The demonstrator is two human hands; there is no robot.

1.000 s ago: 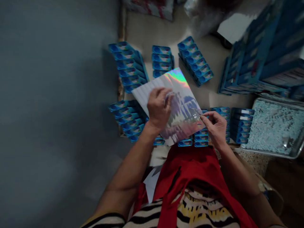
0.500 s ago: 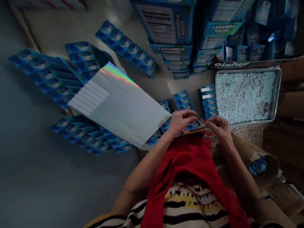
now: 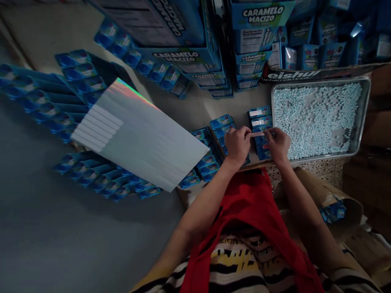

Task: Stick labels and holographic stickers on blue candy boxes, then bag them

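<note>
Stretched between my two hands is a narrow pale sticker strip [image 3: 256,134]. My left hand [image 3: 237,145] pinches its left end and my right hand [image 3: 279,143] pinches the other. Both are just above a row of small blue candy boxes [image 3: 263,153], whose two farthest boxes carry white strips on their tops. Left of my left hand stands another row of blue boxes [image 3: 220,121]. A shiny sticker sheet [image 3: 146,142] lies tilted across more boxes, with several pale strips at its left corner.
A metal tray [image 3: 367,118] of small light-blue candies is on the right. Tall stacks of blue display boxes [image 3: 256,40] rise at the back. More rows of boxes [image 3: 100,179] stand at left. Below the tray is an open cardboard box [image 3: 348,219] with blue packets.
My hands have left the sheet and moved right to the box row beside the tray, carrying the strip. The sheet now lies on the boxes. The view has swung right.
</note>
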